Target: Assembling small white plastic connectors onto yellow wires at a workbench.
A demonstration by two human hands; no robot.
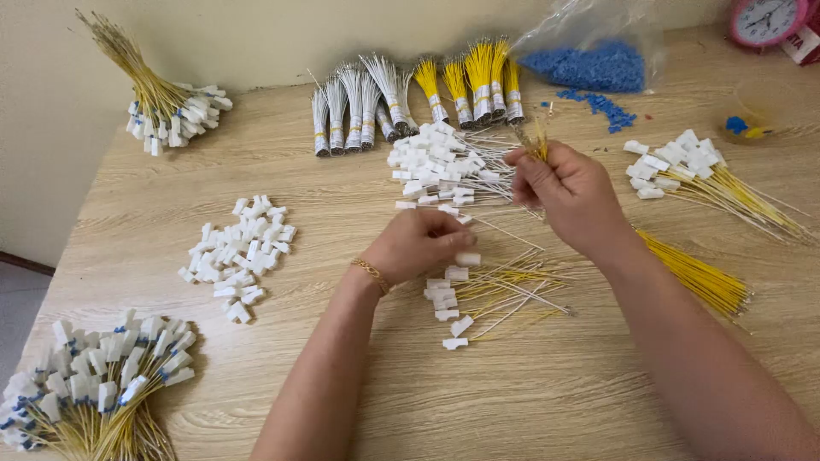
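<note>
Two bare hands work over a pale wood-grain tabletop (pixel 555 393) strewn w/ tagged wires; the left hand (pixel 416 243), a gold bracelet (pixel 372 274) at the wrist, is closed in a pinch on a small white tag (pixel 467 258) just above a loose row of yellow wires w/ white tags (pixel 491 294); those wires lie roughly left-right, tags to the left, bare ends fanning right; the right hand (pixel 571 192) is closed around a yellow wire bundle (pixel 696 277) whose long axis runs diagonally, short tips poking up past the fingers toward the far edge, the long end trailing down-right near the forearm; mid-section hidden inside the fist. Behind the hands, a heap of white-tagged pale wires (pixel 444 166), partly covered by the right hand; loose white tags (pixel 237 256) lie well to the left; a clear bag of blue pieces (pixel 594 64) at the far edge, its top cut off; pink clock (pixel 767 19) cropped at the corner.
</note>
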